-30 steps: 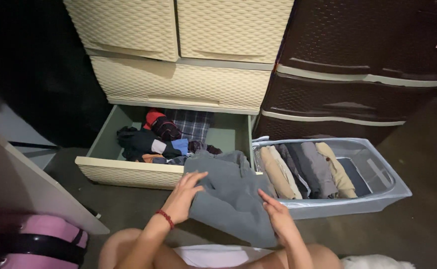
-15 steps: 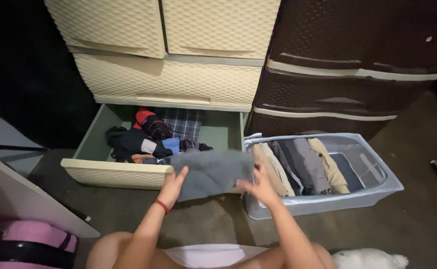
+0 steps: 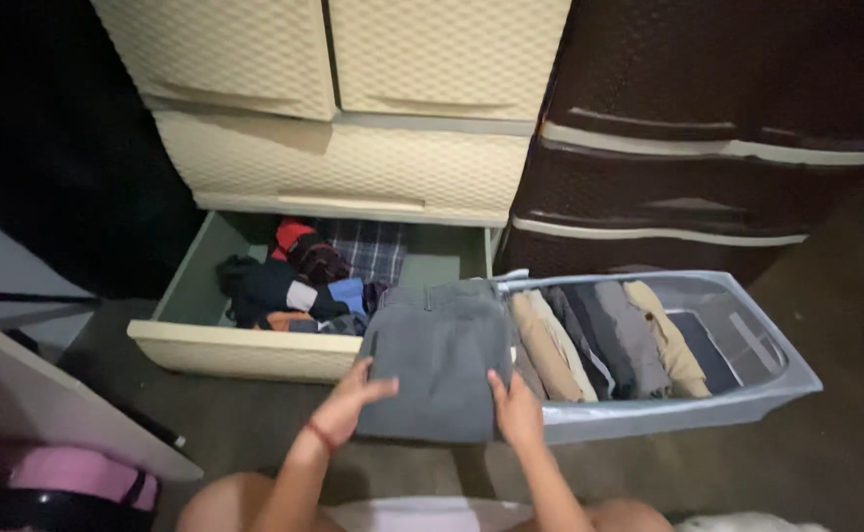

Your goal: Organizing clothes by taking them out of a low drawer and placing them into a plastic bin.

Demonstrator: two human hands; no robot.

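Note:
A folded grey garment [image 3: 439,355] lies flat in front of me, overlapping the front lip of the open cream drawer [image 3: 240,347] and the left end of the grey fabric organiser bin [image 3: 747,394]. My left hand [image 3: 349,406], with a red bead bracelet at the wrist, grips the garment's lower left edge. My right hand [image 3: 517,406] grips its lower right edge. The bin holds several folded garments [image 3: 604,340] standing in a row, tan and grey.
The open drawer holds a loose heap of dark, red, blue and plaid clothes [image 3: 309,276]. Behind stand a cream drawer unit [image 3: 353,108] and a dark brown drawer unit [image 3: 718,128]. A pink case [image 3: 72,478] and a white board [image 3: 37,394] sit at the lower left.
The grey garment went from spread out to a bunched fold to a neat rectangle. Both hands shifted from its top surface to its lower corners.

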